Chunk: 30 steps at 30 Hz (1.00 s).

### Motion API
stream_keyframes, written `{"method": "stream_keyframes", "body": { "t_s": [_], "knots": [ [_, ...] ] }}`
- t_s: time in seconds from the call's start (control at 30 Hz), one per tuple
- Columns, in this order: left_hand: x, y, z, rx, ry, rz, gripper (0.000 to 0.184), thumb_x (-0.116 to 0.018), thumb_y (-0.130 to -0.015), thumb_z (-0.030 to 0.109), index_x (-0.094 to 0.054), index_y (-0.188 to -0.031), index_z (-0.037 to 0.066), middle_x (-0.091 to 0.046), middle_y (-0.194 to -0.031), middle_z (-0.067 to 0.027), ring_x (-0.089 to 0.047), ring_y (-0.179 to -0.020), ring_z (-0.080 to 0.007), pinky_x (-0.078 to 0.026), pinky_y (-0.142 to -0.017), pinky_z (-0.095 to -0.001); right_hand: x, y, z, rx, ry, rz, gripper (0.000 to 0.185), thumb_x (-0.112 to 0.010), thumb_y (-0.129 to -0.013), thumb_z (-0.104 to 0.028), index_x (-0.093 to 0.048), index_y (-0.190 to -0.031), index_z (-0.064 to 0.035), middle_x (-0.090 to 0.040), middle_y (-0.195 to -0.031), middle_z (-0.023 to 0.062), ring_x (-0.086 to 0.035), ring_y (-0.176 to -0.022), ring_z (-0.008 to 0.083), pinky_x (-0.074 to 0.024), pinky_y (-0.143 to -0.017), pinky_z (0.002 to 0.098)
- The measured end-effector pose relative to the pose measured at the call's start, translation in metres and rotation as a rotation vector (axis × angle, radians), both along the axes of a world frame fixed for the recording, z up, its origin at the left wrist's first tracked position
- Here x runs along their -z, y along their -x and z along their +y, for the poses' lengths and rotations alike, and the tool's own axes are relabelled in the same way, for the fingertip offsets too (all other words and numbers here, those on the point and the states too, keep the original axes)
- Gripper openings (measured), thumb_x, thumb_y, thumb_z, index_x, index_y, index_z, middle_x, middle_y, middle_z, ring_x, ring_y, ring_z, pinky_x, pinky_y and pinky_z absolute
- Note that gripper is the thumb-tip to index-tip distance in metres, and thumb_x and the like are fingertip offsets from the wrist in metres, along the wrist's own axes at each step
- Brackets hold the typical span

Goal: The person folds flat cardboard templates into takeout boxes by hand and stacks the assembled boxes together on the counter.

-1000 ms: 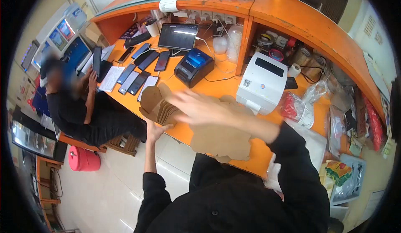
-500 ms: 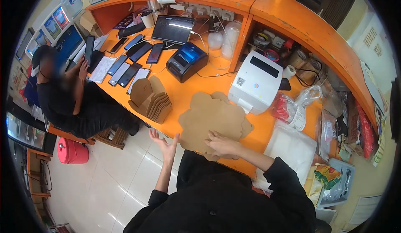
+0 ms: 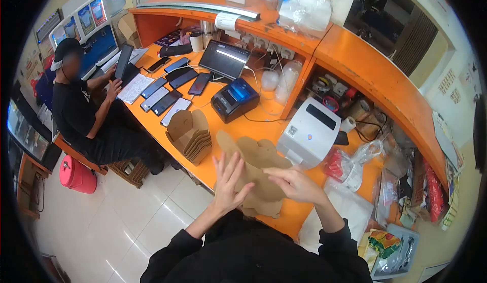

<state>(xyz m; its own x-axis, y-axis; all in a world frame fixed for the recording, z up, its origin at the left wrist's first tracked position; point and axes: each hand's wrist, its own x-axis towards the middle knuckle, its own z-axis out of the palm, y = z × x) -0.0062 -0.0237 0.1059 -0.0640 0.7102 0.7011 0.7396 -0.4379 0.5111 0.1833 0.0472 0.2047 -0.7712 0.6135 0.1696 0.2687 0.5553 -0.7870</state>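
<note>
A flat brown cardboard box blank (image 3: pixel 259 182) is tilted up between my hands, above other flat blanks (image 3: pixel 266 153) lying on the orange counter. My left hand (image 3: pixel 229 184) is open, its fingers stretched upward against the blank's left side. On the other side, my right hand (image 3: pixel 298 185) is closed, with its thumb and fingers pinching the right edge of the blank. Several folded cardboard boxes (image 3: pixel 190 138), nested in one another, stand on the counter beyond my left hand.
A white label printer (image 3: pixel 309 133) and a black receipt printer (image 3: pixel 234 100) stand behind the blanks. Several phones (image 3: pixel 166 103) and a tablet (image 3: pixel 224 60) lie farther left. A seated person (image 3: pixel 76 95) holds a device. White plastic bags (image 3: pixel 337 217) are at right.
My left hand has moved right and up onto the cardboard. My right hand has gone from lying flat on the pile to pinching a blank, now lifted. The view has shifted.
</note>
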Motion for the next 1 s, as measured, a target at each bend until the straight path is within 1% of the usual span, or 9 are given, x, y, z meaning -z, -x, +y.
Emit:
{"method": "stream_keyframes", "body": {
  "t_s": [0.17, 0.3, 0.4, 0.5, 0.53, 0.63, 0.7, 0.87, 1.0],
  "knots": [
    [-0.043, -0.009, 0.016, 0.376, 0.212, 0.109, 0.061, -0.059, -0.084, 0.022, -0.034, -0.136, 0.005, -0.043, -0.135, -0.0135, -0.042, -0.124, -0.0265, -0.006, -0.108, -0.0564, -0.01, -0.007, -0.006, 0.025, -0.168, 0.138, 0.015, -0.056, -0.082, -0.002, -0.063, -0.095, -0.0001, -0.062, -0.07, 0.0132, -0.055, -0.051, 0.0213, -0.0409, -0.049, 0.0292],
    [-0.04, -0.022, 0.018, 0.395, 0.157, -0.015, 0.024, -0.055, -0.085, 0.011, -0.06, -0.106, 0.001, -0.064, -0.099, -0.0146, -0.06, -0.097, -0.0268, -0.02, -0.108, -0.0508, -0.007, -0.003, -0.01, 0.216, -0.349, 0.195, 0.011, -0.063, -0.079, -0.005, -0.062, -0.089, 0.0001, -0.063, -0.072, 0.0104, -0.056, -0.051, 0.02, -0.0435, -0.051, 0.0274],
    [-0.041, -0.025, 0.028, 0.237, -0.074, -0.045, 0.015, -0.05, -0.087, 0.007, -0.059, -0.078, -0.001, -0.061, -0.07, -0.0149, -0.062, -0.069, -0.0267, -0.046, -0.086, -0.0415, -0.011, -0.009, -0.008, 0.498, -0.415, 0.178, 0.016, -0.068, -0.077, -0.011, -0.062, -0.089, -0.0022, -0.064, -0.081, 0.0096, -0.061, -0.067, 0.0236, -0.0461, -0.058, 0.0296],
    [-0.035, -0.02, 0.021, -0.023, 0.206, -0.393, 0.024, -0.045, -0.09, 0.007, -0.05, -0.068, -0.002, -0.048, -0.053, -0.0127, -0.048, -0.045, -0.025, -0.042, -0.05, -0.0347, -0.019, -0.018, -0.002, 0.571, -0.392, 0.217, 0.027, -0.071, -0.077, -0.018, -0.059, -0.094, -0.0013, -0.064, -0.093, 0.0064, -0.062, -0.081, 0.0188, -0.0471, -0.061, 0.0299],
    [-0.029, -0.02, 0.03, -0.044, -0.01, -0.49, 0.031, -0.042, -0.093, 0.009, -0.043, -0.064, -0.001, -0.038, -0.045, -0.0074, -0.034, -0.038, -0.0193, -0.024, -0.04, -0.0345, -0.011, -0.018, -0.003, 0.532, -0.334, 0.275, 0.029, -0.071, -0.077, -0.019, -0.059, -0.095, -0.0005, -0.064, -0.094, 0.0062, -0.061, -0.081, 0.0171, -0.0466, -0.06, 0.0295],
    [-0.037, -0.026, 0.042, -0.163, -0.107, -0.712, 0.032, -0.042, -0.093, 0.008, -0.041, -0.063, -0.001, -0.035, -0.044, -0.0017, -0.028, -0.038, -0.0156, -0.022, -0.04, -0.0341, 0.035, -0.03, -0.01, 0.339, 0.091, 0.378, 0.027, -0.066, -0.082, -0.021, -0.059, -0.095, 0.0029, -0.063, -0.087, 0.0048, -0.055, -0.071, 0.0127, -0.0428, -0.056, 0.0262],
    [-0.037, -0.032, 0.05, -0.131, -0.155, -0.865, 0.014, -0.045, -0.091, 0.008, -0.053, -0.086, -0.002, -0.056, -0.082, -0.0109, -0.052, -0.076, -0.0159, -0.039, -0.065, -0.0322, 0.041, -0.034, -0.016, 0.259, 0.517, 0.345, 0.023, -0.063, -0.084, -0.019, -0.061, -0.091, 0.0026, -0.062, -0.08, 0.005, -0.053, -0.066, 0.0121, -0.0407, -0.054, 0.0257],
    [-0.06, -0.03, 0.04, -0.025, -0.15, 0.105, 0.052, -0.055, -0.086, 0.015, -0.038, -0.134, 0.007, -0.025, -0.144, -0.0186, -0.022, -0.136, -0.019, -0.011, -0.108, -0.0534, 0.026, -0.031, -0.012, 0.418, 0.121, 0.193, 0.013, -0.06, -0.084, -0.01, -0.061, -0.079, 0.0016, -0.054, -0.069, 0.0074, -0.048, -0.056, 0.0129, -0.036, -0.05, 0.0287],
    [-0.08, -0.039, 0.043, 0.364, 0.116, 0.278, 0.048, -0.065, -0.079, 0.024, -0.051, -0.122, 0.01, -0.053, -0.122, -0.0133, -0.049, -0.117, -0.0233, -0.019, -0.105, -0.0582, 0.004, -0.025, -0.011, 0.299, -0.122, 0.211, 0.012, -0.061, -0.082, -0.009, -0.06, -0.077, 0.0011, -0.055, -0.069, 0.0078, -0.049, -0.056, 0.0184, -0.038, -0.051, 0.03]
  ]
}}
